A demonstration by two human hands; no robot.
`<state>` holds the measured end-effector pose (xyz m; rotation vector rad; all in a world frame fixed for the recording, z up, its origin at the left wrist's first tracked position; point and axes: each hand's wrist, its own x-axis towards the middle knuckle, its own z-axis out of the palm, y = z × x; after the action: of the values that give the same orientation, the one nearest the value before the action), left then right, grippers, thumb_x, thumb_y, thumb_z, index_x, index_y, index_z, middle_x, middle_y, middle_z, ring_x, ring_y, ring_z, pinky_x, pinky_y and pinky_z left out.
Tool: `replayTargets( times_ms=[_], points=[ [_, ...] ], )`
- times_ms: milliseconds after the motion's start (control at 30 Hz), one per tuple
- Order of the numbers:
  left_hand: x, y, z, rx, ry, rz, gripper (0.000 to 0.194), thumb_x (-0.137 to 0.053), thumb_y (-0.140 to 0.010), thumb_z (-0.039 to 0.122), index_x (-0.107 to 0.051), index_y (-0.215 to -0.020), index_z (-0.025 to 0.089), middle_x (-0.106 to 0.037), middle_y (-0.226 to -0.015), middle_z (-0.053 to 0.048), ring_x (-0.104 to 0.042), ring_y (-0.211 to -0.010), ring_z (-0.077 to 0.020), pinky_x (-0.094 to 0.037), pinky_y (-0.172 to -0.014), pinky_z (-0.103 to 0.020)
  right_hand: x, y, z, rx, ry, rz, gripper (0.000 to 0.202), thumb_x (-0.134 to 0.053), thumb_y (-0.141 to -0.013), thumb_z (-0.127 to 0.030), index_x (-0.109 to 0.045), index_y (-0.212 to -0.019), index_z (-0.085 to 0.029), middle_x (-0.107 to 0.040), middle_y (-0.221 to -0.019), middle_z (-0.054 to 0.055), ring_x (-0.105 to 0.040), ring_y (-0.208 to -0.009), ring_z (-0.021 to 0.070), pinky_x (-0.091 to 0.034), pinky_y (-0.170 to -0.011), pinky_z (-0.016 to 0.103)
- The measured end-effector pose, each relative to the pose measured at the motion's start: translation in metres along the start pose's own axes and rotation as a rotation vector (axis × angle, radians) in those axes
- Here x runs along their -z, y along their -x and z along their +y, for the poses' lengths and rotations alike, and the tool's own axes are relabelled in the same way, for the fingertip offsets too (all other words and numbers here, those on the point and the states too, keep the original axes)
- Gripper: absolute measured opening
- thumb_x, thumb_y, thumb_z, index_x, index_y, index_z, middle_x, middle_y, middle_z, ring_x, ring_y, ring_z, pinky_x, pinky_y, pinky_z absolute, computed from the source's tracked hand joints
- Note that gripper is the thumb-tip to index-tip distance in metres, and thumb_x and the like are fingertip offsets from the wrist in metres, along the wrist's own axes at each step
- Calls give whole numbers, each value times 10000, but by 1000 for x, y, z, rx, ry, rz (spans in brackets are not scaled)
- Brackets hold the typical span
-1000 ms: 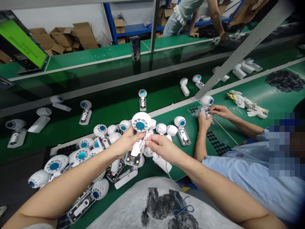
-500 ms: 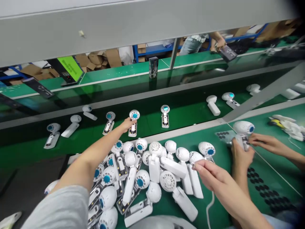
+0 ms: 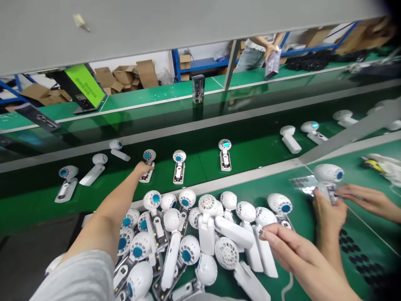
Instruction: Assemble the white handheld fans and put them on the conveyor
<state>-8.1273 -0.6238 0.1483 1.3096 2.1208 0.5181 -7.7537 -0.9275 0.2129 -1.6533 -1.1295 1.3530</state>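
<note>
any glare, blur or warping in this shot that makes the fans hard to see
Head view: the dark conveyor belt is glossy and mirrors the far bench, with mild glare; straight rails bow, wide-angle distortion; a pale out-of-focus beam fills the top; the right hand and the co-worker's hands are slightly motion-blurred; the left hand and the fan pile stay evenly lit and fairly sharp.
</note>
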Motion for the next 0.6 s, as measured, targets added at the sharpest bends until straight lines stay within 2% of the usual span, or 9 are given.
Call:
replayTargets(
  times_ms=[100, 200, 267, 367, 500, 600],
  points=[
    [-3, 16, 9, 67, 199, -136, 151, -582, -773, 242, -537, -789, 99, -556, -693, -17, -548, -610, -121, -468, -586, -282, -2, 5, -7, 21, 6, -34, 365, -455, -815, -524, -525, -708, -182, -315, -558, -48, -278, -506, 105, -239, -447, 213],
    [4, 52, 32, -20, 447, -293, 187, -644, -656, 202, -501, -747, 122, -524, -588, 10, -530, -516, -121, -462, -524, -268, -5, 12, -12, 55, 23, -41, 358, -427, -836, -509, -505, -721, -180, -305, -537, -56, -269, -495, 104, -221, -454, 224],
    [8, 92, 48, -116, 586, -385, 258, -665, -601, 182, -489, -787, 157, -521, -601, 34, -534, -518, -105, -467, -532, -241, -9, 16, -17, 96, 45, -44, 336, -414, -850, -484, -496, -722, -184, -331, -527, -53, -298, -495, 110, -245, -468, 230],
    [2, 166, 66, -192, 820, -565, 307, -674, -604, 177, -486, -847, 189, -550, -664, 33, -555, -553, -96, -469, -524, -207, -19, 21, -25, 183, 77, -66, 286, -402, -869, -421, -493, -726, -190, -388, -530, -45, -359, -506, 117, -297, -498, 234],
    [-20, 256, 75, -93, 1031, -813, 242, -639, -699, 301, -506, -854, 172, -528, -609, 24, -520, -476, -89, -432, -430, -185, -33, 26, -35, 290, 98, -102, 220, -401, -884, -320, -489, -728, -192, -428, -546, -46, -397, -517, 105, -333, -514, 223],
    [-33, 296, 75, -62, 1044, -855, 237, -640, -708, 295, -518, -874, 178, -530, -624, 32, -536, -514, -87, -462, -490, -194, -40, 30, -37, 359, 115, -109, 199, -401, -888, -280, -486, -730, -194, -445, -561, -45, -410, -527, 98, -336, -520, 218]
  ],
)
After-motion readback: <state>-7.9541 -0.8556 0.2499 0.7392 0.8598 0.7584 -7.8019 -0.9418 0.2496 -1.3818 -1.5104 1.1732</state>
